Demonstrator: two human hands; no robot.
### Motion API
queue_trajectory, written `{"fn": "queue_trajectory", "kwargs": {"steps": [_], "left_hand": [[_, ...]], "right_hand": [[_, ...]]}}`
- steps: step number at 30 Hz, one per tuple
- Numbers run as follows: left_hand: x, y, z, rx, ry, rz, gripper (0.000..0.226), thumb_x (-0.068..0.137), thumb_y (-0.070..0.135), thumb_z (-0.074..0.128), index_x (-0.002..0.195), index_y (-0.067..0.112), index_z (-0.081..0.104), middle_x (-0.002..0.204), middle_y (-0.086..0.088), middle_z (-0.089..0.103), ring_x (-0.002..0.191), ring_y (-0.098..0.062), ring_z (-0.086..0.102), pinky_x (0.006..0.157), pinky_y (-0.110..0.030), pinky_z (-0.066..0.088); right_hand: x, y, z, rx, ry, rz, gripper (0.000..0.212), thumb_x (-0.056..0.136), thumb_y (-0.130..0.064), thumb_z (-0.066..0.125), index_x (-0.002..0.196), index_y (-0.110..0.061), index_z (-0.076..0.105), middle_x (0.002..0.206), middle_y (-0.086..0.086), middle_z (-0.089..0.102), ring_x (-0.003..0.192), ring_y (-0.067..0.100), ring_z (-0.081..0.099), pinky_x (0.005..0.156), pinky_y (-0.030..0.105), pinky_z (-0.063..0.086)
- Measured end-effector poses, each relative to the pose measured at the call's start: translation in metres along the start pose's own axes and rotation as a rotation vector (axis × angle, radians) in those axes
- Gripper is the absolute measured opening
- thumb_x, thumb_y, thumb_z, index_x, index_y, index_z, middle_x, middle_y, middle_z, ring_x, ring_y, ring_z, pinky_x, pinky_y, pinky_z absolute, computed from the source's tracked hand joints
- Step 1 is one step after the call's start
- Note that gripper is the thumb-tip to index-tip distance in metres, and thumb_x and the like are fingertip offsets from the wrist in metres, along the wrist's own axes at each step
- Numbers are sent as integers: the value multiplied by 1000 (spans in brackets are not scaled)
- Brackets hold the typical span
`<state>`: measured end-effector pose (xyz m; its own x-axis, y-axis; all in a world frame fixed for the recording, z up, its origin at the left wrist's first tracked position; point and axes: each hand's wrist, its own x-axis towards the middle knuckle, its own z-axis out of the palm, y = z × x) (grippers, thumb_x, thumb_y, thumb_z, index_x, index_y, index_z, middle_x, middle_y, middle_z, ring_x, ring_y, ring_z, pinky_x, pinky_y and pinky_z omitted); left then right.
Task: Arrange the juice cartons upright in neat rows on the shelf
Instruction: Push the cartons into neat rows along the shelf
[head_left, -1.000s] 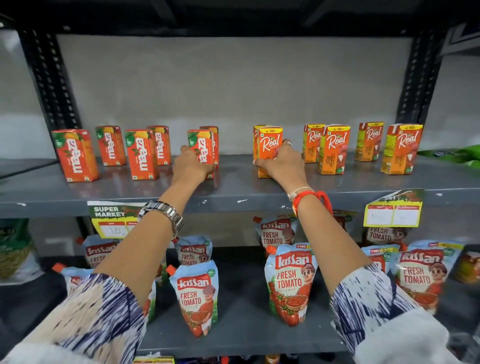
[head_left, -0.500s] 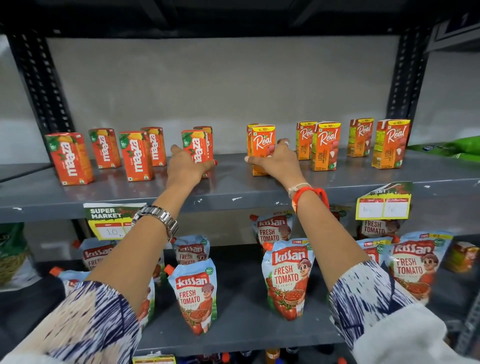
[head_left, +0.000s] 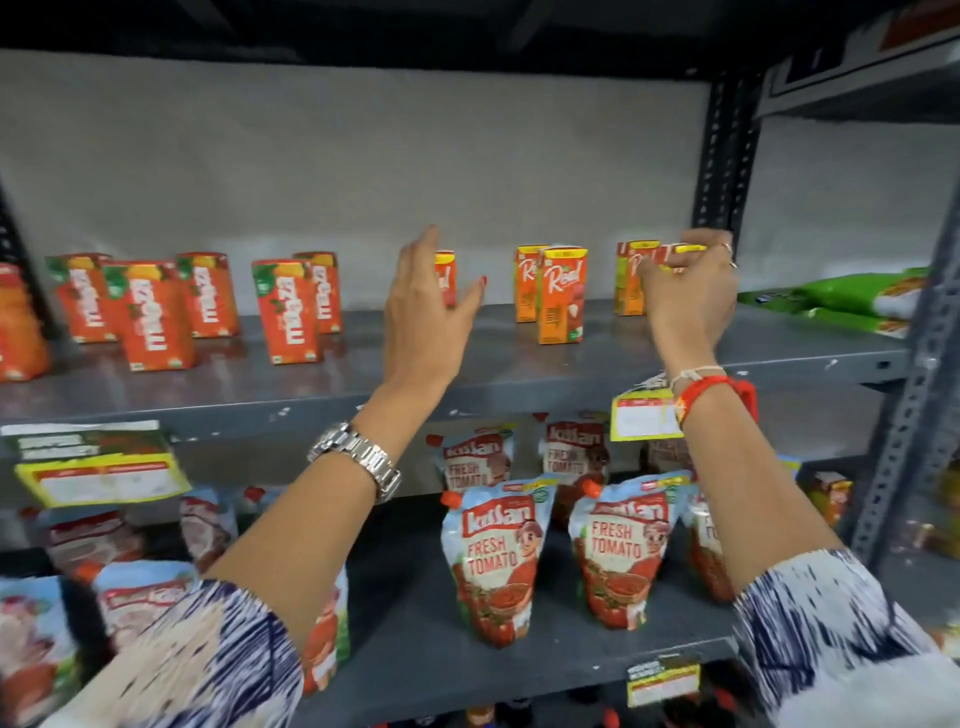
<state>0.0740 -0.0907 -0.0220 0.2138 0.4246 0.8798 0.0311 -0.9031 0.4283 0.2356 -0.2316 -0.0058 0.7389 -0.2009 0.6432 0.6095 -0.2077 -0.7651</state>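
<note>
Our right hand (head_left: 688, 291) closes around a Real carton (head_left: 675, 254) at the right end of the grey shelf (head_left: 571, 374). Our left hand (head_left: 426, 317) hovers with fingers spread before another Real carton (head_left: 445, 278), holding nothing, and the Maaza cartons (head_left: 291, 312) stand upright to the left.

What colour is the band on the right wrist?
Red-orange, with a thin white thread above it; the band shows in the head view, the only one.
</note>
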Motion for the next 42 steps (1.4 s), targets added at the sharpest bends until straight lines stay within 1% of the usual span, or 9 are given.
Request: {"fn": "queue_trajectory", "kwargs": {"steps": [3, 7, 9, 12, 16, 23, 32, 35, 42], "left_hand": [[-2, 16, 39, -36, -135, -44, 60, 84, 28, 63, 136, 5, 43, 137, -10, 51, 126, -21, 48, 106, -31, 38], [5, 33, 79, -51, -342, -275, 78, 77, 32, 71, 139, 3, 33, 139, -14, 48, 127, -27, 46, 101, -32, 37], [14, 35, 93, -109, -423, -465, 81, 74, 31, 75, 137, 3, 33, 136, -14, 49, 125, -28, 47, 97, -32, 39], [23, 29, 108, -282, -537, -681, 81, 67, 24, 81, 132, 5, 37, 130, -11, 53, 122, -28, 50, 102, -38, 40], [26, 23, 117, -356, -652, -689, 66, 71, 17, 77, 129, 9, 48, 130, -8, 57, 122, -26, 50, 108, -45, 35], [23, 22, 115, -357, -623, -691, 54, 79, 13, 70, 129, 7, 50, 131, -9, 57, 123, -26, 50, 107, -44, 38], [20, 24, 111, -428, -639, -705, 56, 79, 7, 68, 131, 5, 48, 131, -10, 57, 125, -25, 49, 107, -38, 37], [20, 24, 110, -442, -649, -703, 54, 81, 6, 66, 131, 5, 48, 132, -10, 56, 125, -25, 48, 101, -34, 37], [20, 23, 112, -450, -643, -711, 54, 81, 8, 67, 132, 6, 47, 133, -9, 56, 126, -24, 47, 101, -34, 36]], "right_hand": [[28, 35, -13, -168, 3, -27, 67, 71, -32, 70, 127, -6, 44, 127, 15, 54, 118, 34, 49, 95, 37, 40], [51, 69, -17, -158, -273, -7, 87, 67, -29, 80, 133, 4, 33, 133, 23, 46, 125, 37, 44, 104, 39, 35], [58, 71, -16, -117, -436, 37, 83, 67, -30, 83, 128, 1, 35, 131, 20, 50, 123, 34, 48, 101, 36, 38], [65, 72, -15, -92, -599, 42, 73, 68, -33, 83, 119, -7, 38, 128, 14, 55, 119, 28, 53, 97, 33, 41], [68, 73, -15, -110, -628, 45, 78, 73, -30, 80, 129, -4, 33, 132, 13, 53, 123, 28, 51, 99, 33, 40], [62, 72, -19, -214, -619, 3, 66, 80, -31, 72, 130, -4, 38, 133, 15, 53, 122, 32, 51, 100, 37, 40], [58, 74, -21, -203, -591, 2, 66, 79, -34, 73, 129, -6, 39, 130, 13, 56, 120, 31, 54, 100, 38, 42], [57, 73, -21, -210, -597, 3, 66, 80, -35, 72, 130, -7, 40, 130, 13, 56, 119, 30, 55, 99, 39, 42], [57, 72, -21, -239, -601, 5, 68, 80, -38, 72, 131, -8, 39, 131, 13, 55, 120, 30, 54, 100, 39, 42]]}}
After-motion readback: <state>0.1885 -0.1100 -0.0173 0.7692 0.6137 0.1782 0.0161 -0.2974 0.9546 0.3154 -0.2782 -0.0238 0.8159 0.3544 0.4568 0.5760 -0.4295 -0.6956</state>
